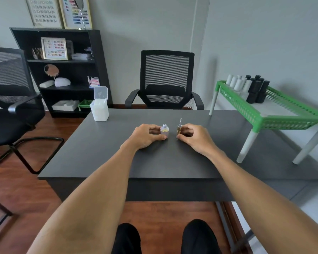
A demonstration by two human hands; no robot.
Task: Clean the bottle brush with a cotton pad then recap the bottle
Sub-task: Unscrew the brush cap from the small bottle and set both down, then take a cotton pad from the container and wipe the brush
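The person sits at the dark table (pixel 173 162) with both forearms stretched forward and the hands close together near its middle. The left hand (pixel 145 135) grips the small open bottle (pixel 164 130), thumb in front and fingers curled behind, keeping it upright on the tabletop with its bare neck pointing up. Just beside it, the right hand (pixel 195 137) pinches the gold cap (pixel 179 131) turned upside down, so the brush (pixel 180 121) stands nearly vertical above it, bristles uppermost and a little apart from the bottle's mouth. What matters for the wipe is the cotton: the white pad box (pixel 99 107), lid flipped open, sits at the far left corner of the table, well apart from both hands and clearly nearer the left one. I would judge that the left hand must let go of the bottle and reach forward and leftward for a pad, while the right keeps the brush upright.
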